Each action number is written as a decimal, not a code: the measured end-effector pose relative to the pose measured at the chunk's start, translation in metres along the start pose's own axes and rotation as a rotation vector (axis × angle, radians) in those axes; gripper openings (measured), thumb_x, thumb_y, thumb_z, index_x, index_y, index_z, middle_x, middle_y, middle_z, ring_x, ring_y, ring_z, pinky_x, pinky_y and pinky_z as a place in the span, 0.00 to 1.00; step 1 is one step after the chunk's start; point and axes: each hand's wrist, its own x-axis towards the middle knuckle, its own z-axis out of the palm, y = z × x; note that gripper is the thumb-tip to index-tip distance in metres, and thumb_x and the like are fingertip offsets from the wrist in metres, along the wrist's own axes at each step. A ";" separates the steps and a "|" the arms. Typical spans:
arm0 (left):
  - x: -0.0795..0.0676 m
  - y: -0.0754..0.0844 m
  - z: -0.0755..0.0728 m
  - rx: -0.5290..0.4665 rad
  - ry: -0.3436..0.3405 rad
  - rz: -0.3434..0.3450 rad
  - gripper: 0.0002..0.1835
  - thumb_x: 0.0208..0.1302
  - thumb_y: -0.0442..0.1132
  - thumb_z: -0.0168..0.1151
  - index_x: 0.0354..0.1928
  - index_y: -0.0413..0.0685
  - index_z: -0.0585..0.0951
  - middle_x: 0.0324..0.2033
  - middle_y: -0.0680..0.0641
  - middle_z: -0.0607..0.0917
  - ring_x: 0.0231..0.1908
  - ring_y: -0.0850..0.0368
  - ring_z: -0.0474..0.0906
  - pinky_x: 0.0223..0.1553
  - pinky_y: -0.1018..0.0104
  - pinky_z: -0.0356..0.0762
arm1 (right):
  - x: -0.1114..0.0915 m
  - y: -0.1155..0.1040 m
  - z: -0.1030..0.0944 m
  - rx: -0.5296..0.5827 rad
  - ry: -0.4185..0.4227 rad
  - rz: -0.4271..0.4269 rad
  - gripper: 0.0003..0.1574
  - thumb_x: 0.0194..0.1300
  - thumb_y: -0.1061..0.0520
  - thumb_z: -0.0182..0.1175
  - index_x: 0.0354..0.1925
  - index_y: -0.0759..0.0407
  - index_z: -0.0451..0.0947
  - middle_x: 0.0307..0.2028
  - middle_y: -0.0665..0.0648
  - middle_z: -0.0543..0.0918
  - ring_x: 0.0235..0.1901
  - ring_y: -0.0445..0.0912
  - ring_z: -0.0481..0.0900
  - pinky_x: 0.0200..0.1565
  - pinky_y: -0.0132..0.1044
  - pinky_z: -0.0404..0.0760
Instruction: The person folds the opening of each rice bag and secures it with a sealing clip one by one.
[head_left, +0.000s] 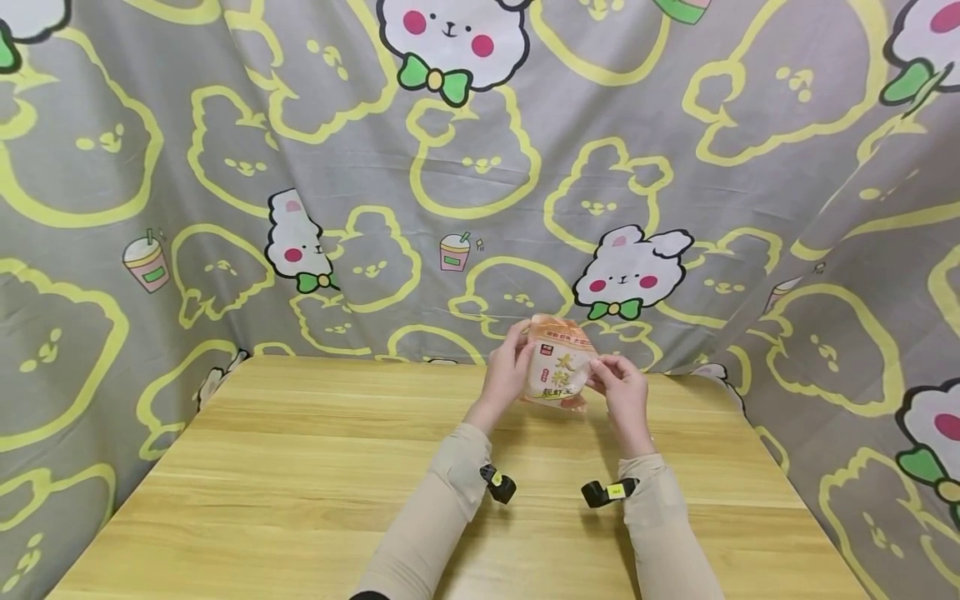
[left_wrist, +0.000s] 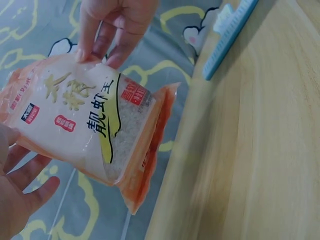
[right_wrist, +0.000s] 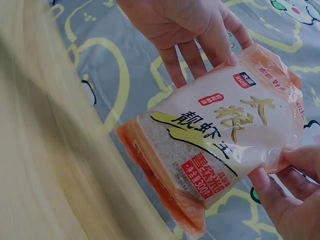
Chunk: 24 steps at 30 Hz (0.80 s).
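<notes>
A clear and orange plastic bag of rice (head_left: 557, 367) is held up over the far edge of the table, its printed front turned toward me. My left hand (head_left: 510, 364) grips the bag's left side. In the right wrist view that left hand (right_wrist: 185, 30) has its thumb on the front and its other fingers behind. The right hand (head_left: 621, 387) pinches the opposite side between thumb and fingers. White grains show through the lower window of the rice bag (right_wrist: 172, 142). The bag's back is hidden.
A light wooden table (head_left: 315, 467) lies below. A grey patterned curtain (head_left: 360, 167) hangs behind it and along both sides. In the left wrist view, a blue ridged strip (left_wrist: 227, 42) is at the table's edge. Dark cameras with straps (head_left: 498, 483) sit on both wrists.
</notes>
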 end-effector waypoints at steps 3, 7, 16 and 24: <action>-0.001 0.001 -0.002 0.012 0.009 0.016 0.19 0.75 0.39 0.49 0.65 0.53 0.68 0.49 0.41 0.86 0.43 0.49 0.86 0.40 0.65 0.85 | -0.001 -0.001 0.001 0.006 -0.004 0.005 0.05 0.65 0.66 0.61 0.32 0.58 0.78 0.23 0.46 0.82 0.24 0.37 0.81 0.34 0.32 0.86; -0.003 0.002 -0.005 0.015 0.009 0.021 0.20 0.75 0.40 0.49 0.66 0.53 0.68 0.49 0.41 0.86 0.43 0.49 0.86 0.41 0.64 0.85 | -0.002 -0.003 0.003 -0.006 -0.008 0.006 0.02 0.66 0.65 0.61 0.35 0.64 0.77 0.23 0.45 0.82 0.24 0.37 0.81 0.34 0.31 0.86; -0.007 0.001 -0.013 0.007 0.012 0.026 0.19 0.75 0.40 0.49 0.65 0.55 0.68 0.49 0.41 0.86 0.44 0.49 0.86 0.42 0.63 0.85 | -0.005 -0.003 0.008 0.011 -0.019 -0.007 0.05 0.65 0.67 0.60 0.32 0.61 0.78 0.24 0.46 0.83 0.23 0.37 0.82 0.32 0.30 0.86; -0.011 0.000 -0.021 -0.002 0.001 0.016 0.19 0.75 0.40 0.49 0.65 0.54 0.69 0.48 0.41 0.86 0.44 0.48 0.86 0.44 0.60 0.85 | -0.008 0.000 0.013 0.020 -0.038 -0.016 0.04 0.65 0.66 0.61 0.32 0.61 0.78 0.24 0.47 0.83 0.23 0.38 0.82 0.33 0.32 0.86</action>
